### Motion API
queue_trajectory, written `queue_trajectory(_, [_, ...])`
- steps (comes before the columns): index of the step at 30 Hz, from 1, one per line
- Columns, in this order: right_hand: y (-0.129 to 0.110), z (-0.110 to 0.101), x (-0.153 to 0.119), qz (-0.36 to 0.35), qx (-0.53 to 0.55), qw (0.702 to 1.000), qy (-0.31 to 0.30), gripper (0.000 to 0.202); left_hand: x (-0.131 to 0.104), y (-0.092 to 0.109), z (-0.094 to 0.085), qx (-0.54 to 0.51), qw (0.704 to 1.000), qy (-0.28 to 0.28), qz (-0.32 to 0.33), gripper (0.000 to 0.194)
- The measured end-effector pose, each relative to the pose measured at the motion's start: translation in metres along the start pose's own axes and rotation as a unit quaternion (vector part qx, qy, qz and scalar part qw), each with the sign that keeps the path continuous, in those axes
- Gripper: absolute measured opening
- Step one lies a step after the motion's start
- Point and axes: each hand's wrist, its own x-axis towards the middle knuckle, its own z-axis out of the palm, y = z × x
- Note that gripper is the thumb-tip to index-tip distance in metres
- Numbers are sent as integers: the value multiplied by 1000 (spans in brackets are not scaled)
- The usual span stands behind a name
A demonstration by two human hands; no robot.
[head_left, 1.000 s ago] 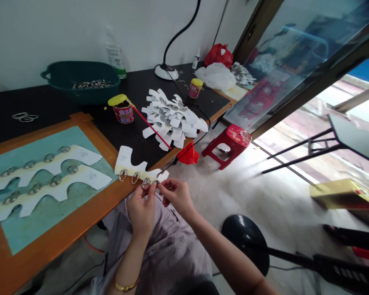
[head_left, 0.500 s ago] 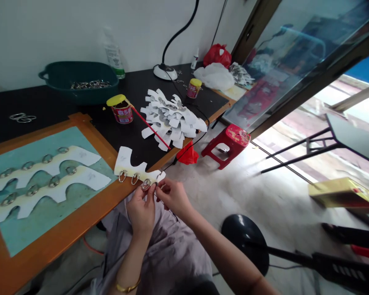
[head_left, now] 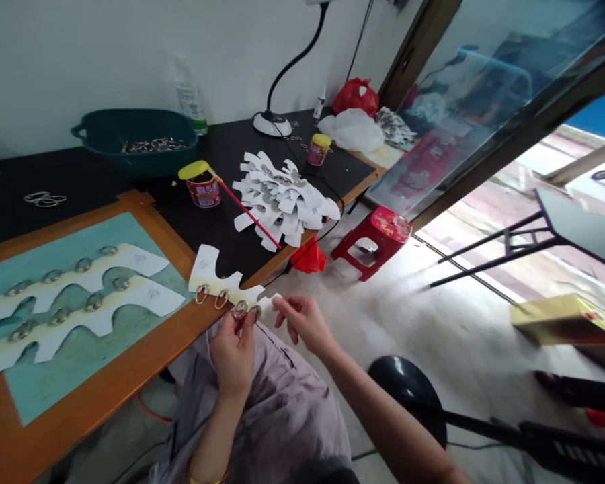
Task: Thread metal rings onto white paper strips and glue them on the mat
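Observation:
A white scalloped strip (head_left: 212,281), with a yellowish glued edge and several oval metal rings along it, is held over the table's front edge. My left hand (head_left: 234,349) pinches its lower edge between thumb and fingers, close to a ring (head_left: 240,309). At the strip's right end, my right hand (head_left: 305,324) has thumb and forefinger closed on the white tip. Two similar strips with rings (head_left: 148,296) lie on the green mat (head_left: 55,396) to the left.
Further back are a pile of white strips (head_left: 282,202), an open can (head_left: 204,191) with a red stick (head_left: 247,214) leaning from it, and a dark green basin (head_left: 131,161) of rings. A lamp (head_left: 272,124) stands behind. Right of the table is a red stool (head_left: 373,238).
My right hand has moved slightly right, away from my left hand, and the strip's right end now shows between them. My left hand keeps its pinch on the strip.

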Motion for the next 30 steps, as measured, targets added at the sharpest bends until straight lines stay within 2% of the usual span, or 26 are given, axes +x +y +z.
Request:
queue_trajectory(2, [11, 10, -4, 30, 49, 998, -17, 39, -1, -1, 1, 3, 1000, -4, -3, 37])
queue_trajectory(6, [22, 28, -3, 59, 134, 989, 2, 46, 0, 1, -2, 26, 1000, 1, 13, 36])
queue_trajectory(14, [24, 34, 2, 63, 204, 976, 38, 50, 2, 0, 1, 32, 999, 29, 9, 42])
queue_trajectory(21, [16, 35, 1, 44, 186, 980, 62, 47, 0, 4, 3, 56, 997, 43, 9, 41])
queue_trajectory(26, [16, 30, 4, 3, 122, 992, 44, 26, 1, 2, 6, 44, 998, 41, 23, 41])
queue_trajectory(30, [12, 25, 3, -30, 71, 996, 38, 12, 3, 2, 6, -3, 1000, 17, -4, 44])
